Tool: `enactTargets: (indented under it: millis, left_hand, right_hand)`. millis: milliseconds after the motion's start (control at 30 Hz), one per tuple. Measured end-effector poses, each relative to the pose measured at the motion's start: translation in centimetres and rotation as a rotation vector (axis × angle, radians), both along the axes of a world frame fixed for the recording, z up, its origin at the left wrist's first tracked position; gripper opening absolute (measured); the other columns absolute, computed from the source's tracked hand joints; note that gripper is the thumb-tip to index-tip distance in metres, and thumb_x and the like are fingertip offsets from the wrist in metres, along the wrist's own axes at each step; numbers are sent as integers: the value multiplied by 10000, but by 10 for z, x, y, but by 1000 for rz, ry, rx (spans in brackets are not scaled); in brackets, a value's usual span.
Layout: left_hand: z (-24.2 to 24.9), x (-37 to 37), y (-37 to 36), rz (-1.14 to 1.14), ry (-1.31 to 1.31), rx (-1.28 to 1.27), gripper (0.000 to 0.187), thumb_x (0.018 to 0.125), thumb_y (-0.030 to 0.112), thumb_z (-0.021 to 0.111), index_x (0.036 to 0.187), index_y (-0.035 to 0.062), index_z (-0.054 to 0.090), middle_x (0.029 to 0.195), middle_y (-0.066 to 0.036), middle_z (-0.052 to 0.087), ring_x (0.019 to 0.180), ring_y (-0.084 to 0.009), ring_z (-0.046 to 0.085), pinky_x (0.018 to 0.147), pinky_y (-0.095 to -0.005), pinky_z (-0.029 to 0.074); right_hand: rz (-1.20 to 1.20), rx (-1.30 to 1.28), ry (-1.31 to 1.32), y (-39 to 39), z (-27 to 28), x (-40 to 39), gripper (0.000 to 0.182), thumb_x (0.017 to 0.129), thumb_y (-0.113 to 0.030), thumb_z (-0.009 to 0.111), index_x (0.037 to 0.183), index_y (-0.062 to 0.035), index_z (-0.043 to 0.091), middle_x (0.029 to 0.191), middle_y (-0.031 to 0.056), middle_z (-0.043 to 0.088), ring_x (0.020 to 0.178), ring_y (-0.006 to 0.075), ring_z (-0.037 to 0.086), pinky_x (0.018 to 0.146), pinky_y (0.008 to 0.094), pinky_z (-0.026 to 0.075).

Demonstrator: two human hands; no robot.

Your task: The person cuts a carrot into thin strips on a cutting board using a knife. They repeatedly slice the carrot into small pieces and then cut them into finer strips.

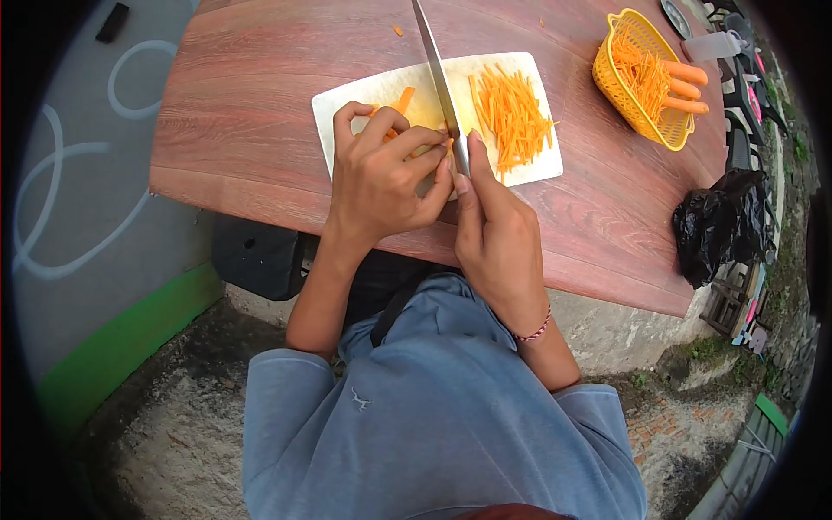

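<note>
My right hand [501, 241] is wrapped around the handle of a kitchen knife [440, 74], its blade pointing away from me over a white cutting board [543, 169]. Close against the blade's left side, my left hand [381, 178] is closed with curled fingers, and a bit of orange carrot shows at its fingertips. Flat carrot slices [404, 99] lie on the board just beyond those fingers, partly hidden by them. To the right of the knife sits a pile of thin carrot strips [513, 117].
A yellow plastic basket [626, 97] at the table's back right holds carrot strips and several whole carrots [686, 89]. Behind it lies a clear squeeze bottle [712, 46]. A black plastic bag [724, 224] hangs at the right edge of the wooden table [251, 95].
</note>
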State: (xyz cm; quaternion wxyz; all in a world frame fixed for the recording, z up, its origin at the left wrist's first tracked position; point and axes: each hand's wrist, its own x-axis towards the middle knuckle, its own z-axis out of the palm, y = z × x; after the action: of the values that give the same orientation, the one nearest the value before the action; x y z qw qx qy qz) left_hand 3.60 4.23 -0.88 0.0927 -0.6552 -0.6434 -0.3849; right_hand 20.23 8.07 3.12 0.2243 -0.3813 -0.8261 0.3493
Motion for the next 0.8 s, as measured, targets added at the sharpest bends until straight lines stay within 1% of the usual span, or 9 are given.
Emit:
enactTargets:
  millis: [133,200,233,300,333,567,633,733,800]
  left_hand:
    - [0,0,-1,6,8,7,104,780,157,807,862,101,836,955,33,791,843,-192,659,985,-468,397]
    - [0,0,-2,1,23,-11,134,784,161,804,901,110,845,987,36,795,857,-189,654,984,-465,394]
    - [0,0,-2,5,23,-11,134,784,161,804,901,110,845,987,36,795,857,-189,654,984,-465,394]
    - [0,1,-2,-5,36,-33,166,789,168,800,938,115,849,1037,39,799,876,-190,646,989,-467,387]
    - [1,1,-1,-10,36,-36,166,789,168,800,938,115,849,1037,39,799,876,-190,646,989,-467,387]
    - [3,-2,-4,91,-36,92,266,828,78,771,1079,111,854,1119,15,804,918,-218,633,917,-382,447]
    - [3,-2,-4,131,-54,121,277,843,59,763,1101,107,852,1129,9,805,928,-223,628,899,-362,461]
    - [1,-2,-2,135,-60,184,280,797,79,780,1066,108,852,1138,34,801,885,-213,621,906,-370,444]
    - [6,-1,-3,126,-54,135,265,866,57,757,1110,95,851,1136,-7,806,949,-228,623,906,-353,475]
  right_hand:
    - [-29,-104,48,11,2,1,484,1061,-91,618,1524,26,538,833,270,669,743,415,707,676,460,545]
    - [-87,-195,68,16,-3,9,449,1072,-85,605,1503,34,568,842,278,674,710,340,709,701,402,551]
    - [-83,-195,68,18,-2,12,449,1072,-85,605,1503,34,568,842,278,674,710,340,709,701,402,551]
    - [-122,-254,120,20,-2,20,465,1078,-81,596,1527,31,549,811,250,663,678,237,670,699,355,537]
    - [-95,-264,116,20,-2,25,506,1122,-101,531,1624,-74,472,799,-6,610,594,37,537,546,240,460]
    - [-49,-399,183,-7,8,36,509,1126,-102,533,1630,-73,463,783,-4,602,575,47,548,548,243,478]
    - [-3,-434,124,-16,9,39,493,1079,-68,594,1556,28,514,922,235,708,790,244,711,798,344,556]
    - [-15,-440,100,-17,6,42,484,1080,-70,591,1550,27,522,937,251,713,799,260,721,803,349,556]
    - [-32,-448,99,-11,5,43,483,1081,-74,590,1550,21,524,918,251,708,790,247,717,794,345,556]
